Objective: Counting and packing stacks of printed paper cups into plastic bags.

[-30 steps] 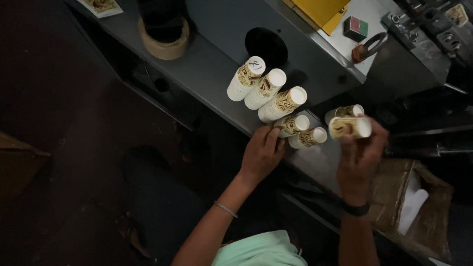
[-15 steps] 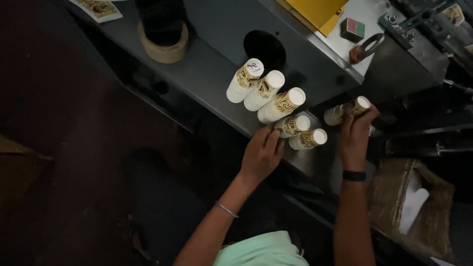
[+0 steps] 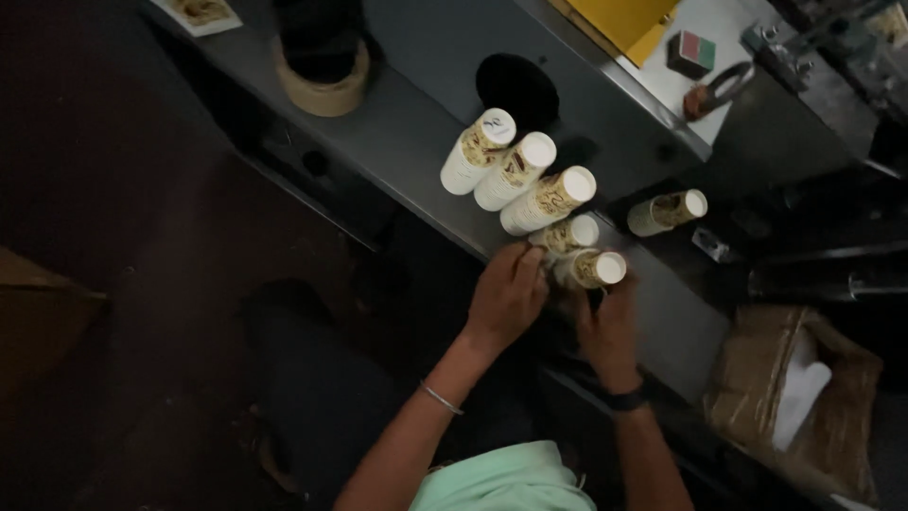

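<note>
Several stacks of white paper cups with brown print lie side by side on a grey metal bench (image 3: 407, 132). My left hand (image 3: 506, 298) curls around the near end of the fourth stack (image 3: 567, 232). My right hand (image 3: 610, 326), a dark watch on its wrist, grips the near end of the closest stack (image 3: 594, 268); this hand is blurred. Three more stacks (image 3: 515, 170) lie further left, untouched. One stack (image 3: 667, 212) lies apart to the right, with no hand on it.
A brown tape roll (image 3: 322, 80) with a dark object on it stands at the back left, near a black round disc (image 3: 515, 85). A yellow sheet (image 3: 634, 19), a small red-green box (image 3: 690, 52) and scissors (image 3: 714, 90) lie behind. A brown bag (image 3: 794, 397) sits at the lower right.
My right hand set down a stack at the right, let go of it and came back to the closest stack. My left hand stayed at the cluster.
</note>
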